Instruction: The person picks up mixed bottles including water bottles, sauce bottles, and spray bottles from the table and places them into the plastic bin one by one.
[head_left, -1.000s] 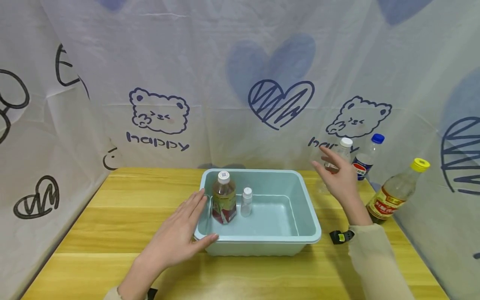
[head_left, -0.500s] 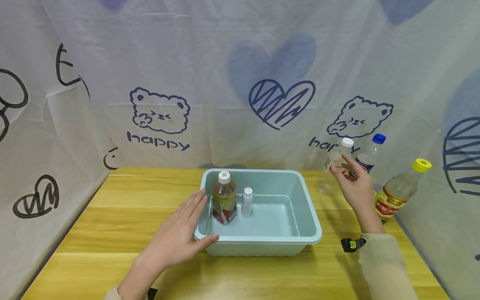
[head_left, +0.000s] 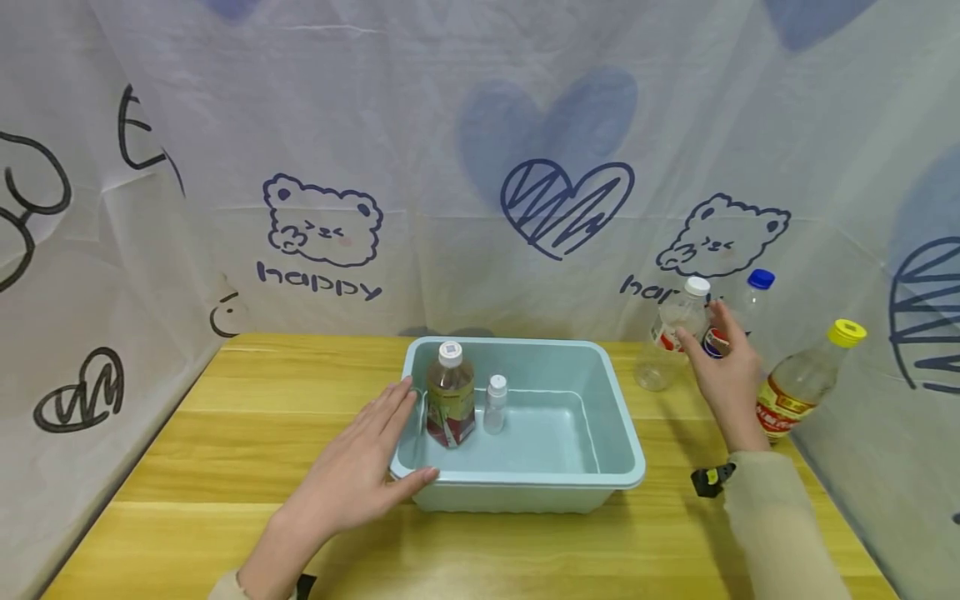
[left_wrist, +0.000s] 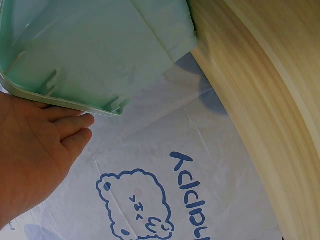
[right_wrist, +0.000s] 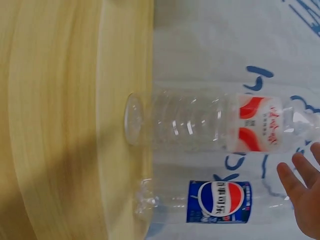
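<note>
My left hand (head_left: 352, 467) rests along the left rim of a light blue-green plastic basin (head_left: 532, 479), fingers straight and thumb at the front corner. In the left wrist view its fingers lie flat along the basin's edge. At the right, my right hand (head_left: 726, 383) is beside a clear, upright plastic bottle (head_left: 654, 371) with a white cap and red-and-white label. Thumb and fingers are spread, fingertips close to that bottle's label and neck, not closed round it. Behind the hand, partly hidden, stands a blue-capped Pepsi bottle (right_wrist: 219, 202).
Inside the basin stand a brown drink bottle (head_left: 450, 408) with a white cap and a small clear bottle (head_left: 495, 408). A yellow-capped glass bottle (head_left: 798, 383) is at the right table edge. A printed cloth (head_left: 442, 250) hangs behind the wooden table (head_left: 225, 450).
My right hand has moved right, from in front of the white-capped bottle to its right side, uncovering that bottle. The left hand has stayed on the basin.
</note>
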